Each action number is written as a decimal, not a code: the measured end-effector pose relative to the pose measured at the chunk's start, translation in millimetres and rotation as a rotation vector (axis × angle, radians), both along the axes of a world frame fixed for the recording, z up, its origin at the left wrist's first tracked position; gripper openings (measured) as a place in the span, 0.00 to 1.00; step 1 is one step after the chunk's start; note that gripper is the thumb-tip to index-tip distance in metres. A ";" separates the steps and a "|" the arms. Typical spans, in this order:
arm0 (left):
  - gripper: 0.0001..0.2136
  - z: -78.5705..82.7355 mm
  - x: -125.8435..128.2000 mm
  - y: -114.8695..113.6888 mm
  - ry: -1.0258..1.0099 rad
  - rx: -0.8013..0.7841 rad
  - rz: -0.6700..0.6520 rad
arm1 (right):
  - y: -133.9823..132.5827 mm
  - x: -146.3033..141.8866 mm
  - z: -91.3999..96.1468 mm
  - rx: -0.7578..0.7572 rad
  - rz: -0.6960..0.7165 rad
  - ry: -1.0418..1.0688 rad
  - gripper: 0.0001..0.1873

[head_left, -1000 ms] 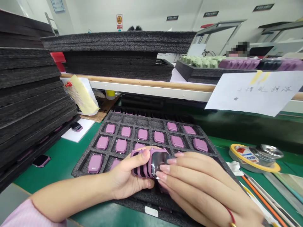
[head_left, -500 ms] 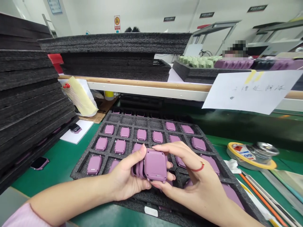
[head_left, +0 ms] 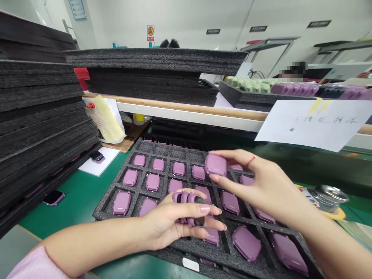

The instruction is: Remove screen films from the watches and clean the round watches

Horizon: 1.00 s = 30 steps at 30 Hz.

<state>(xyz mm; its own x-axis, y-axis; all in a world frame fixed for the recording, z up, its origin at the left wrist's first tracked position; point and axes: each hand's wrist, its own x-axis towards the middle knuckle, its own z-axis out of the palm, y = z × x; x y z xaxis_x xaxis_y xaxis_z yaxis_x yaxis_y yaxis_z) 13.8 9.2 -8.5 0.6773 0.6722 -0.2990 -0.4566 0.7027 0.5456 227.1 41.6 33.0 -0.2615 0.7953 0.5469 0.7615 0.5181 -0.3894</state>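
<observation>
A few purple watch bodies (head_left: 183, 198), stacked face to back, are held in my left hand (head_left: 162, 226), with a dark face turned to the right. My right hand (head_left: 258, 182) pinches one purple watch body (head_left: 216, 164) between thumb and fingers, its plain back toward me. This piece is above the black foam tray (head_left: 171, 150), near the upper middle compartments. Purple watch bodies lie back up in many of the tray's compartments, while several compartments in the far row hold nothing. My hands hide part of the tray.
Tall stacks of black foam sheets (head_left: 37, 104) stand at the left and on the shelf (head_left: 180, 109) ahead. A paper sheet (head_left: 314, 124) hangs from the shelf. A roll of tape and a metal-lidded jar (head_left: 331, 195) are at right. Two watches (head_left: 54, 197) lie at left.
My right hand has taken one watch body off the stack and moved it up and right, over the tray. My left hand keeps the other pieces, with its fingers spread more.
</observation>
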 end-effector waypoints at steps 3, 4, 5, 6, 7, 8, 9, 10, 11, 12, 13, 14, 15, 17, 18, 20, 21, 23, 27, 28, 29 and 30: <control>0.19 -0.4 0.1 -2.2 -0.004 0.019 -0.004 | 38.4 -1.6 -13.3 -0.008 -0.049 -0.054 0.23; 0.18 -0.9 0.0 -2.6 0.002 0.022 0.005 | 51.3 -3.6 -23.5 -0.002 -0.062 -0.063 0.23; 0.17 -1.4 -0.4 -2.6 0.008 0.025 0.011 | 63.2 -5.5 -35.7 -0.004 -0.070 -0.065 0.23; 0.16 -2.2 -1.1 -2.4 0.010 0.035 0.010 | 73.4 -6.9 -48.6 -0.014 -0.070 -0.070 0.22; 0.15 -2.9 -2.1 -2.0 0.010 0.049 -0.001 | 81.4 -7.6 -60.9 -0.029 -0.067 -0.072 0.21; 0.15 -3.7 -3.4 -1.3 0.006 0.066 -0.026 | 86.5 -7.5 -71.3 -0.035 -0.070 -0.066 0.20; 0.15 -4.4 -4.9 -0.7 -0.004 0.085 -0.062 | 88.4 -6.8 -78.7 -0.036 -0.071 -0.058 0.20; 0.15 -4.9 -6.3 -0.1 -0.017 0.104 -0.107 | 86.8 -5.9 -82.4 -0.031 -0.071 -0.044 0.21; 0.15 -5.3 -7.5 0.3 -0.031 0.121 -0.149 | 81.8 -5.2 -82.0 -0.020 -0.067 -0.029 0.22; 0.15 -5.4 -8.2 0.5 -0.042 0.133 -0.175 | 73.6 -5.2 -77.8 -0.007 -0.057 -0.012 0.22; 0.15 -5.5 -8.3 0.5 -0.046 0.139 -0.184 | 62.6 -6.2 -70.3 0.006 -0.044 0.003 0.22; 0.14 -5.6 -7.9 0.4 -0.044 0.139 -0.171 | 49.3 -8.4 -60.5 0.024 -0.017 0.021 0.21; 0.14 -5.7 -6.9 0.4 -0.037 0.131 -0.139 | 34.6 -11.6 -49.6 0.050 0.015 0.040 0.18; 0.14 -6.4 -4.2 0.7 -0.037 0.104 -0.056 | 4.6 -19.9 -29.2 0.151 0.149 0.106 0.11; 0.15 -6.9 -2.9 1.2 -0.049 0.083 -0.027 | -9.0 -23.9 -21.8 0.213 0.262 0.126 0.09; 0.17 -8.0 -1.1 2.6 -0.085 0.035 -0.012 | -29.8 -30.0 -15.3 0.283 0.429 0.105 0.07; 0.19 -8.2 -0.8 3.3 -0.096 0.023 -0.019 | -36.3 -31.8 -16.0 0.283 0.446 0.078 0.10; 0.21 -7.8 -0.8 4.2 -0.077 0.039 -0.044 | -42.7 -33.2 -22.2 0.221 0.410 0.042 0.15; 0.25 -4.4 -0.7 4.2 0.010 0.101 -0.076 | -43.1 -34.0 -33.4 0.118 0.358 0.055 0.08; 0.24 -4.0 -0.4 4.1 0.010 0.094 -0.078 | -43.3 -34.7 -33.8 0.121 0.352 0.062 0.07; 0.23 -3.9 -0.1 4.2 -0.001 0.084 -0.074 | -43.7 -35.7 -33.4 0.135 0.347 0.067 0.06; 0.22 -4.3 0.2 4.4 -0.017 0.076 -0.069 | -44.5 -36.9 -32.5 0.149 0.339 0.073 0.05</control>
